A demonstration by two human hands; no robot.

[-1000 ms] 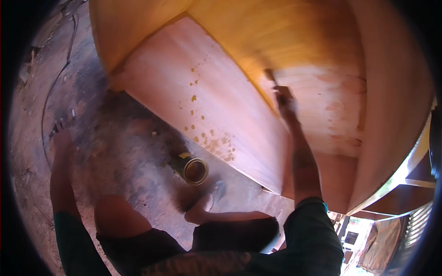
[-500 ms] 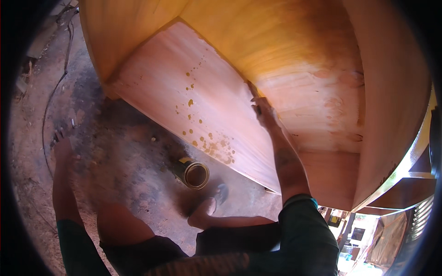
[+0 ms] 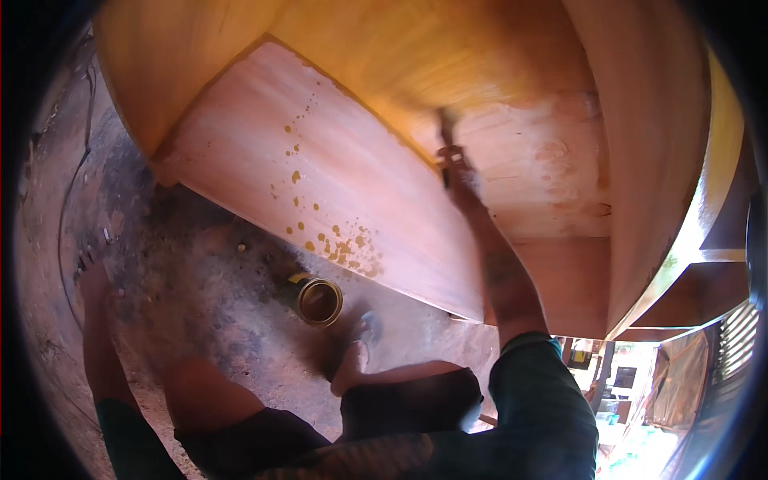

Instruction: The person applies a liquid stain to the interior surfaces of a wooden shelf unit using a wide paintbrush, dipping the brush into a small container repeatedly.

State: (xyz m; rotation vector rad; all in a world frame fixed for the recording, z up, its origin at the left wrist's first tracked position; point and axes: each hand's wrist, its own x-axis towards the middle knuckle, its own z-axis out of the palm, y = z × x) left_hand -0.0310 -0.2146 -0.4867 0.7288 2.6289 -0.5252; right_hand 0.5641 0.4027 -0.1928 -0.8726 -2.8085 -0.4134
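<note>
My right hand (image 3: 458, 170) is closed around a paintbrush (image 3: 446, 124), blurred by motion, whose bristles touch a wooden panel at the edge of its wet yellow coat (image 3: 376, 72). Right of the brush, pale bare wood (image 3: 532, 168) shows in the same panel. Below it slopes a pinkish wooden board (image 3: 240, 120), spotted with yellow-brown drips (image 3: 344, 246). A metal can (image 3: 298, 288) with a dark round mouth rests on the ground near my foot. Far to the left, my left hand (image 3: 94, 276) hangs above the ground with fingers spread, holding nothing.
A dark cable (image 3: 72, 192) runs along the stained ground at the left. Tall curved wooden sides (image 3: 656, 160) close in the work at the right. My bent knees and one foot (image 3: 360, 348) are beside the can. Bright clutter (image 3: 624, 392) shows at lower right.
My right hand and the brush have moved from the seam beside the drip-spotted board up onto the partly coated panel. The whole view has shifted slightly. My left hand stays spread.
</note>
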